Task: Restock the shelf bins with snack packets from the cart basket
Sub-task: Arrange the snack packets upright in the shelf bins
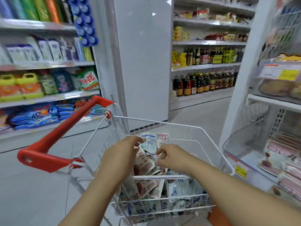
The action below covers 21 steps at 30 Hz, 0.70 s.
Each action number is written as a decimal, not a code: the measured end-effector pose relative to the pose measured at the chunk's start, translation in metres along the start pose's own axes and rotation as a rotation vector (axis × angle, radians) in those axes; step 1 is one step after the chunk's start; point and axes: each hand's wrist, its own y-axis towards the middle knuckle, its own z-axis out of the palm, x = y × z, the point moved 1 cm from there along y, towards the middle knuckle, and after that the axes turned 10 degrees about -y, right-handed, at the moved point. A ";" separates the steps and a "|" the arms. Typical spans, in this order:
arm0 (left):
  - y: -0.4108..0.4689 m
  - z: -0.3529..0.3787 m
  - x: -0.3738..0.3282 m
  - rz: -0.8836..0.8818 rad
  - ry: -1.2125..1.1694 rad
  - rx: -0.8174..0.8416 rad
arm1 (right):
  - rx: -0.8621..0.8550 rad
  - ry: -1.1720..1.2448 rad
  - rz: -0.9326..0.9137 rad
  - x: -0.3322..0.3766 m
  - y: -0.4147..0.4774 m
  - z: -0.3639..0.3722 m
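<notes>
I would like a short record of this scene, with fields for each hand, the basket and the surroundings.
left hand: holds a pale blue-and-white snack packet
right hand: fingers curled in the packet pile; hold unclear
basket: white wire cart basket, containing the packet pile
cart handle: red plastic bar, untouched
bins: clear plastic shelf bins at right, holding pink packets

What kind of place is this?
Most likely a small supermarket aisle: stocked shelves of detergent bags and bottles, and a red-handled wire shopping cart holding snack packets.
</notes>
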 end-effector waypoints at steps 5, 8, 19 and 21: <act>-0.002 -0.002 0.001 -0.013 0.061 -0.057 | -0.017 0.103 0.085 0.020 0.032 0.015; -0.003 -0.001 0.000 -0.006 0.063 -0.049 | 0.041 0.105 0.079 0.032 0.040 0.022; -0.001 -0.010 -0.016 0.049 -0.171 -0.109 | -0.302 0.351 0.046 0.006 -0.023 -0.043; 0.006 -0.001 -0.029 0.042 -0.414 -0.066 | -0.336 0.541 0.015 -0.002 -0.046 -0.061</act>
